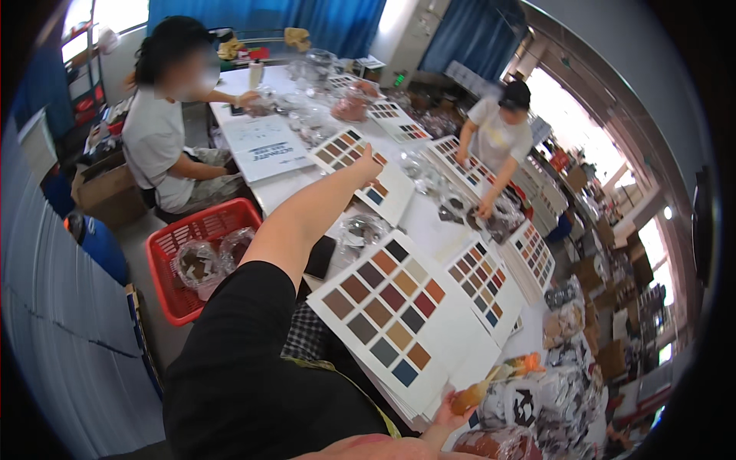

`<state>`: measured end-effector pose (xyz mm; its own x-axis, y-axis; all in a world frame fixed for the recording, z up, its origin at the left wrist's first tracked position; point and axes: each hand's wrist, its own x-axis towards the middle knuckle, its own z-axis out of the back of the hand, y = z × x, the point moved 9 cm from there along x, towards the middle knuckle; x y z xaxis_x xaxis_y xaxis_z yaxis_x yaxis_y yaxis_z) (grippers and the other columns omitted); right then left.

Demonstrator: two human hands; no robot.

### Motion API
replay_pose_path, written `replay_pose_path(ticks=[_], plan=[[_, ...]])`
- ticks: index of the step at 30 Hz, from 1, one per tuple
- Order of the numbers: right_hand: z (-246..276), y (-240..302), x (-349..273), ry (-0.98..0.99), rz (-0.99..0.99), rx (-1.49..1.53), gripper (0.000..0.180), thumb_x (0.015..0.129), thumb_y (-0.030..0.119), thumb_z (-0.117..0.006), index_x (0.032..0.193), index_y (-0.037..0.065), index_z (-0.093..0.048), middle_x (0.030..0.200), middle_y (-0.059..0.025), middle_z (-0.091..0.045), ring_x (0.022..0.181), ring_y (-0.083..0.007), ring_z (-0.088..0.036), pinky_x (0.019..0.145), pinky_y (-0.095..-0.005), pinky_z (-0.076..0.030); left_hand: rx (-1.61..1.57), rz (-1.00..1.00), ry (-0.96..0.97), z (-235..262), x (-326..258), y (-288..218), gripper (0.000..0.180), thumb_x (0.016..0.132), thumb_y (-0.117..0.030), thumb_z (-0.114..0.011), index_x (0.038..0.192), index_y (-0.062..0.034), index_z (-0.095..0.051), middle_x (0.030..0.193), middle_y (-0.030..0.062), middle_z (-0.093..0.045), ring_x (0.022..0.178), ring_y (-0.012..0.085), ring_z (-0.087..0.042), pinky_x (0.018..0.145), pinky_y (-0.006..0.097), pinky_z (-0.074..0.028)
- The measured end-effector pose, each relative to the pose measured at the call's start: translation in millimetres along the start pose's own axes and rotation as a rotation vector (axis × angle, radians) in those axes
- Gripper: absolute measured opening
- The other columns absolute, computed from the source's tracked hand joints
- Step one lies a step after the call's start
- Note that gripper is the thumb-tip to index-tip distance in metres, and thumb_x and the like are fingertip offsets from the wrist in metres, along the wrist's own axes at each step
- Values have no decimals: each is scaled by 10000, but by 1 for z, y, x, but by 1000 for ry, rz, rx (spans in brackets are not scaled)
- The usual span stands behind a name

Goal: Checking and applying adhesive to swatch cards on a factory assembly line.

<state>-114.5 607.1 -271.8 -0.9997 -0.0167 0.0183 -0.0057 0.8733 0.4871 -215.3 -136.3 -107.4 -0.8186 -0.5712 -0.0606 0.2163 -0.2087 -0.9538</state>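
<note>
- Far card (395, 193): on the surface (426, 236), chips on, one end bare.
- Left grip (371, 162): at its chips; can't tell if holding one.
- Right grip (446, 418): closed around amber bottle (468, 399).
- Near card (437, 337): mostly chipped, last row only two; unfinished or by design, unclear.
- Side card (502, 320): chipped too.
- Overall: looks well along; remaining count can't be told.

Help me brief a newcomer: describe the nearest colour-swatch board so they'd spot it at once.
Find the long white table, then its end nearest the camera wearer. Up and left of the wearer's right hand lies a white colour-swatch board with rows of square swatches. It looks larger than every neighbouring board.
</note>
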Motion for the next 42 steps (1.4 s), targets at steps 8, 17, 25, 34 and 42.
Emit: replay_pose_path(ticks=[8, 17, 25, 34, 42], plan=[[9, 10, -7, 21, -10, -11, 377, 840, 333, -598, 1155, 129, -559, 1037, -62, -623, 946, -210, -576, 903, -460, -411, -208, -50, -196, 98, -53, -7, 859, 805, -134, -549, 1441, -194, 26, 963, 120, -613, 628, 169, -626, 422, 288, -443], [-2, 13, -14, 80, 28, -91, 384, 854, 342, -576, 1173, 130, -553, 1042, -66, -626, 917, -211, -596, 872, -456, -446, 286, -332, 184, -41, -133, 115, 506, 864, -294, -528, 1307, -78, -417, 1052, 157, -612, 942, 265, -588, 844, 366, -447], [4, 11, -12, 17, 25, -59, 387, 851, 327, -584, 1173, 115, -548, 1016, -73, -625, 916, -218, -589, 885, -460, -435, 226, -630, 142, -69, -325, 90, 706, 807, -398, -600, 1330, -2, -340, 1358, 255, -324, 1266, 389, -314, 1049, 417, -272], [6, 12, -14, -62, 14, -13, 388, 837, 333, -602, 1153, 110, -561, 1005, -75, -623, 911, -221, -580, 922, -454, -390, 748, -512, 333, -95, -359, 98, 932, 686, -504, -690, 1409, -140, -228, 1451, 217, -159, 1345, 374, -161, 1040, 492, -248], [-2, 12, -23, -106, 47, -52, 449, 837, 390, -582, 1191, 121, -523, 1047, -44, -603, 927, -205, -561, 913, -440, -389, 796, -569, 378, -97, -361, 97, 968, 637, -521, -718, 1401, -151, -252, 1446, 217, -179, 1343, 379, -164, 1039, 493, -247]])
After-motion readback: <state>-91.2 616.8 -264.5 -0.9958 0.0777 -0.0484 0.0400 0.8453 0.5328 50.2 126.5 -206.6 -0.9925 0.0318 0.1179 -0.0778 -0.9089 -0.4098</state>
